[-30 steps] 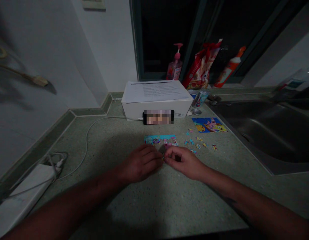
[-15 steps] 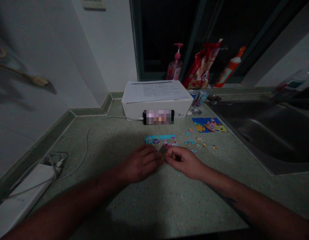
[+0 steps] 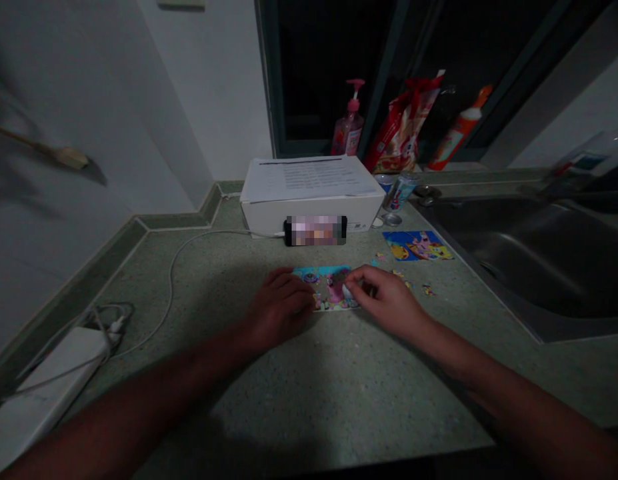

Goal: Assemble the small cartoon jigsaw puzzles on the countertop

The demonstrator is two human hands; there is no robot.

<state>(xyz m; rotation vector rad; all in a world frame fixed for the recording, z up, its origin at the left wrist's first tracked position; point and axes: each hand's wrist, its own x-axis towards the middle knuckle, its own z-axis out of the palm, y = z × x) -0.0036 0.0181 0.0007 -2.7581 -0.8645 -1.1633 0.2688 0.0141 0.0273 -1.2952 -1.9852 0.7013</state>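
Observation:
A partly assembled jigsaw puzzle (image 3: 333, 293) with a cyan top edge and a pink figure lies flat on the counter between my hands. My left hand (image 3: 281, 307) rests palm down over its left end, fingers stretched out and hiding that part. At the puzzle's right side, my right hand (image 3: 389, 297) pinches a small pale jigsaw piece (image 3: 347, 291) between thumb and forefinger, just over the picture. Loose jigsaw pieces (image 3: 428, 289) are scattered to the right, some of them hidden behind my right hand.
A blue cartoon picture card (image 3: 419, 245) lies near the metal sink (image 3: 553, 260). A phone (image 3: 315, 231) on a white cable leans against a white box (image 3: 309, 210). Behind are a pink pump bottle (image 3: 347, 130) and a can (image 3: 403, 192). A power strip (image 3: 63, 373) is at left.
My hands have moved apart, uncovering more of the puzzle. The right hand has shifted right and slightly up, with a pale piece now showing at its fingertips. The view has tilted slightly.

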